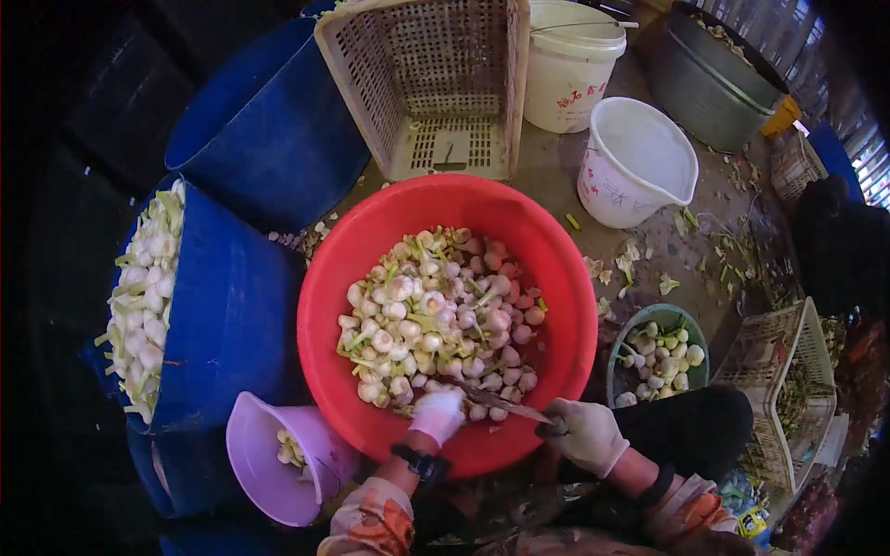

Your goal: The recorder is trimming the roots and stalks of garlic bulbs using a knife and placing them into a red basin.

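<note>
In front of me stands a large red plastic tub (pixel 348 229) with a heap of garlic bulbs (pixel 431 306) inside, some with short green stalks. My right hand (pixel 587 434), in a pale glove, grips a knife (pixel 504 403) over the tub's near right rim. Its long, dark-stained blade points left across the bulbs. My left hand (pixel 438 413), also gloved, reaches down to the near edge of the heap beside the blade's far end. Its fingers are mostly hidden, so whether it holds a bulb is unclear.
A purple bucket (pixel 261 479) tilts at near left, beside a blue barrel (pixel 229 299) full of garlic. Another blue barrel (pixel 278 132), a plastic crate (pixel 417 76) and white buckets (pixel 640 160) stand beyond. At right are a green basin (pixel 615 372) of bulbs and a crate (pixel 758 389).
</note>
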The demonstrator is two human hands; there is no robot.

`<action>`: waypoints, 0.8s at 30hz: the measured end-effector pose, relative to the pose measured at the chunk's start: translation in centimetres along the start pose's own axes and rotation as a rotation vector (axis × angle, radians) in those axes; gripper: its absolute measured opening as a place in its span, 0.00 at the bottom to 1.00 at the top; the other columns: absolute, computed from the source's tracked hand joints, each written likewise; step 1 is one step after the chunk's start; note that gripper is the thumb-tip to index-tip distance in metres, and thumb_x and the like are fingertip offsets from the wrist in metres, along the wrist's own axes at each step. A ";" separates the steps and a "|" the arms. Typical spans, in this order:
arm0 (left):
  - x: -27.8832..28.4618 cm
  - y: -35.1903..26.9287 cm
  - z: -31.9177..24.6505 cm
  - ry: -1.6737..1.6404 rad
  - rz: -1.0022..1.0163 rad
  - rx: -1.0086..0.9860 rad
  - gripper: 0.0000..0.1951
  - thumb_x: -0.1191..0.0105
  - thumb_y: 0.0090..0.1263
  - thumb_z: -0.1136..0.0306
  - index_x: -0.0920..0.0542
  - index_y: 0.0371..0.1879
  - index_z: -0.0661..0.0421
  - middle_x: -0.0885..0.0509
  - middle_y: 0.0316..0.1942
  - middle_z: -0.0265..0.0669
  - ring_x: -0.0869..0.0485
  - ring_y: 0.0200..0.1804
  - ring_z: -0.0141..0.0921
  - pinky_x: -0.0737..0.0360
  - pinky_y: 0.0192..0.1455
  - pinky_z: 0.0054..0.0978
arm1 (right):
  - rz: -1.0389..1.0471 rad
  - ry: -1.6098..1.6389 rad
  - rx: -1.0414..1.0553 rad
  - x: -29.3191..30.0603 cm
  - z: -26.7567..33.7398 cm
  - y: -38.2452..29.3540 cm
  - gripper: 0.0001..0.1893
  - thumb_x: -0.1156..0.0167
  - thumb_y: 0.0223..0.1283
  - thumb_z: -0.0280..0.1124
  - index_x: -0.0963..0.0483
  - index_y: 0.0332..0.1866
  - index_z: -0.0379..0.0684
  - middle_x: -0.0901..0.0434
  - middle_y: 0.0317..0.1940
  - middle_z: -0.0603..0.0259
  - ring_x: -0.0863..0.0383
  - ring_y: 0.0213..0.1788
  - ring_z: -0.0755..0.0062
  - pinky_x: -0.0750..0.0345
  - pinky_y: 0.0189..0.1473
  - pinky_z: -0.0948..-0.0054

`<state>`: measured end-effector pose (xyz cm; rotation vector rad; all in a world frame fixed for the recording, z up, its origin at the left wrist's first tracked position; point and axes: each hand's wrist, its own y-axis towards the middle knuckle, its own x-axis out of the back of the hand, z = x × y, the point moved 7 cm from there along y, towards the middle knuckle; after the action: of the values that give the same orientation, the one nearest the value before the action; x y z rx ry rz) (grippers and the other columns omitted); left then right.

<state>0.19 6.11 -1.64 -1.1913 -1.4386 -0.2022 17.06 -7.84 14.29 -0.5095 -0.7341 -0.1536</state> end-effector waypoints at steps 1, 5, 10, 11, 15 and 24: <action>-3.5 0.9 0.3 -0.061 0.030 -0.021 0.10 0.50 0.63 0.68 0.16 0.37 0.55 0.14 0.41 0.46 0.15 0.44 0.48 0.19 0.45 0.46 | -0.027 0.041 0.022 -0.1 0.2 -0.1 0.10 0.36 0.55 0.40 0.22 0.38 0.47 0.19 0.27 0.55 0.17 0.33 0.51 0.21 0.35 0.59; -8.7 1.9 0.0 -0.039 0.271 -0.126 0.14 0.52 0.64 0.66 0.15 0.41 0.56 0.14 0.43 0.49 0.16 0.47 0.48 0.20 0.49 0.45 | -0.103 0.086 0.072 0.2 0.5 -0.3 0.11 0.33 0.52 0.38 0.22 0.35 0.44 0.20 0.24 0.54 0.18 0.30 0.51 0.22 0.32 0.60; -10.1 1.6 1.6 0.001 0.558 -0.141 0.21 0.45 0.63 0.50 0.17 0.45 0.55 0.15 0.43 0.49 0.16 0.47 0.47 0.21 0.52 0.41 | -0.107 0.075 0.072 0.6 0.3 -0.6 0.08 0.39 0.56 0.39 0.24 0.37 0.48 0.20 0.27 0.55 0.18 0.32 0.50 0.22 0.35 0.59; -8.1 1.3 0.8 -0.142 0.498 -0.144 0.21 0.42 0.61 0.53 0.18 0.47 0.56 0.15 0.44 0.48 0.16 0.48 0.46 0.21 0.53 0.40 | -0.116 0.065 0.065 0.9 0.1 -0.7 0.08 0.39 0.56 0.39 0.24 0.38 0.48 0.20 0.27 0.55 0.18 0.33 0.51 0.22 0.35 0.59; 1.9 -1.2 -0.3 -0.656 0.160 -0.108 0.26 0.31 0.53 0.63 0.22 0.51 0.57 0.14 0.41 0.41 0.15 0.43 0.36 0.18 0.46 0.34 | -0.094 0.072 0.038 1.1 -0.1 -1.2 0.08 0.40 0.57 0.38 0.24 0.39 0.48 0.19 0.27 0.56 0.17 0.33 0.51 0.22 0.34 0.57; 9.2 -12.8 -5.9 -1.313 -0.079 0.149 0.23 0.39 0.62 0.75 0.29 0.57 0.54 0.19 0.30 0.29 0.23 0.19 0.21 0.29 0.17 0.16 | -0.054 -0.254 0.342 -2.9 4.2 -3.5 0.05 0.45 0.57 0.35 0.24 0.33 0.48 0.18 0.25 0.58 0.16 0.31 0.55 0.21 0.31 0.59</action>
<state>-3.41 0.88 13.92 -1.1484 -2.5468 0.7725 11.37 -8.90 16.33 -0.1831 -1.0002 -0.0112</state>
